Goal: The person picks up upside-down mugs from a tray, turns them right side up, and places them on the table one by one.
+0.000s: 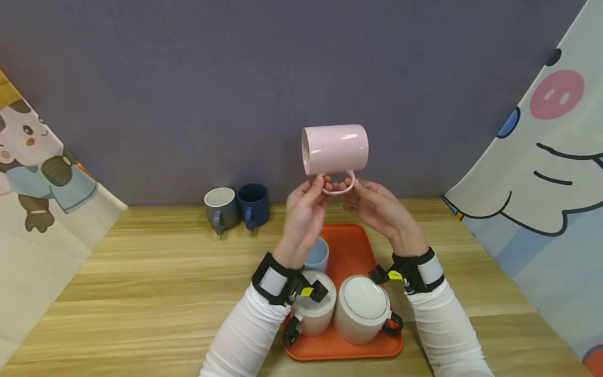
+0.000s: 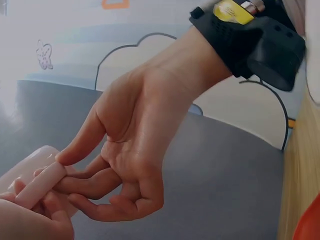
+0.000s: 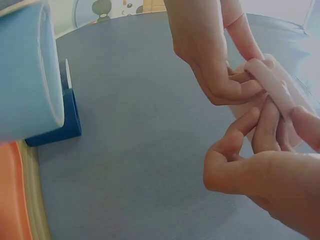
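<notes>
A glossy pink mug (image 1: 335,149) is held up on its side in front of the grey panel, mouth to the left and handle downward in the head view. My left hand (image 1: 303,217) pinches the handle near the mouth end. At the other end of the handle, thumb and fingers of my right hand (image 1: 386,212) pinch it. Both hands also show around the pink handle (image 3: 272,87) in the right wrist view, some fingertips passing through its loop. In the left wrist view the mug's body (image 2: 27,167) is partly hidden behind the fingers.
Below the hands, an orange tray (image 1: 350,246) carries two whitish mugs with black handles, the left one (image 1: 317,317) and the right one (image 1: 360,319), plus a light blue mug (image 1: 317,254). A grey mug (image 1: 221,207) and a navy mug (image 1: 253,205) stand by the back panel.
</notes>
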Motion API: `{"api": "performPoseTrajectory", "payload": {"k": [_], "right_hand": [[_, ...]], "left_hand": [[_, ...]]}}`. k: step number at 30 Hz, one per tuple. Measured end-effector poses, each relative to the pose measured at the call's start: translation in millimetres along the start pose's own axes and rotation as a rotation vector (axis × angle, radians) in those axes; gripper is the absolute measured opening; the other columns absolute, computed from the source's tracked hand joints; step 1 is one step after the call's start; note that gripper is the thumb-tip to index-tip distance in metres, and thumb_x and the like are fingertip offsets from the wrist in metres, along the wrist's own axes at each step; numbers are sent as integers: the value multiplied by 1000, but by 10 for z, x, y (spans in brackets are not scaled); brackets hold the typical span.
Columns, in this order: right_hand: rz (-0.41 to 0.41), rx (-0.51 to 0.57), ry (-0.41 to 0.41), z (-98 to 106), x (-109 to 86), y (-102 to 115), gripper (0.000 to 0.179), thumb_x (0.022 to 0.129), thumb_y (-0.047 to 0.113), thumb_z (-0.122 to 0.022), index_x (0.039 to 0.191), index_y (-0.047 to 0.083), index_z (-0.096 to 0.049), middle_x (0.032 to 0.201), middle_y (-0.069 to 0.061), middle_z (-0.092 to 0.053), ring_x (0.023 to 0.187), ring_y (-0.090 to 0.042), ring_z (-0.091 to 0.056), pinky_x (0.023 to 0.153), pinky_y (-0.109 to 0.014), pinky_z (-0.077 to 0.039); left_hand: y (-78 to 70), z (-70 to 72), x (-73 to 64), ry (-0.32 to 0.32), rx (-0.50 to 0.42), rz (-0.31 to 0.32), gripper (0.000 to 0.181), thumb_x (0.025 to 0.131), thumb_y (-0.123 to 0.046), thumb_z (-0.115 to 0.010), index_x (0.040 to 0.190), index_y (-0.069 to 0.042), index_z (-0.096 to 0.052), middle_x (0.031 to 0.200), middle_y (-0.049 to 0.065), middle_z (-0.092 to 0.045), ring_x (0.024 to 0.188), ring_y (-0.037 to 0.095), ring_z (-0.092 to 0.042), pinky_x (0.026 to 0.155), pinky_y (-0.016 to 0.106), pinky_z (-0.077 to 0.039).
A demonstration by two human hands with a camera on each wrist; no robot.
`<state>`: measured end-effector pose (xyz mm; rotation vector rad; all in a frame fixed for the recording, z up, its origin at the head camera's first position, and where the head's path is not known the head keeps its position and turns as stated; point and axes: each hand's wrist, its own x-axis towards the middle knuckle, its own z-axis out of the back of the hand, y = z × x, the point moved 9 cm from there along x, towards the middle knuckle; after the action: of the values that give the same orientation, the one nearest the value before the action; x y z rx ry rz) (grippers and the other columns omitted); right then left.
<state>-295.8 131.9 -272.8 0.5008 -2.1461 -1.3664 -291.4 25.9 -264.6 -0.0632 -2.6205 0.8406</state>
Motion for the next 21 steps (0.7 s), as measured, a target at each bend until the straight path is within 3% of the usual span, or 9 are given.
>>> {"api": "performPoseTrajectory", "payload": {"k": [6,10,21], "right_hand": [[-71,105,-14,20,-11,-69,28,102,18,-41,101,11,-67,97,-1,-66,94,-14,-56,82,-28,-38],[-78,110,-43,33,-14,-83,28,102,17,-41,100,9,-68,96,-2,-65,93,-15,-56,80,-28,-41],[-93,53,-68,74,-12,-93,27,101,16,-43,100,11,-69,97,-1,-65,96,-14,-58,86,-28,-43]], "left_hand": [[-56,-31,-10,-4,37,-61,20,98,-1,-45,90,-5,-63,85,3,-61,80,11,-61,81,21,-51],[-86,-31,-14,-19,39,-71,25,98,2,-43,87,-5,-64,84,3,-61,79,12,-61,80,21,-51],[-33,69,-11,-118,15,5,24,98,-2,-44,85,-5,-64,80,4,-63,78,11,-62,81,22,-52]]}}
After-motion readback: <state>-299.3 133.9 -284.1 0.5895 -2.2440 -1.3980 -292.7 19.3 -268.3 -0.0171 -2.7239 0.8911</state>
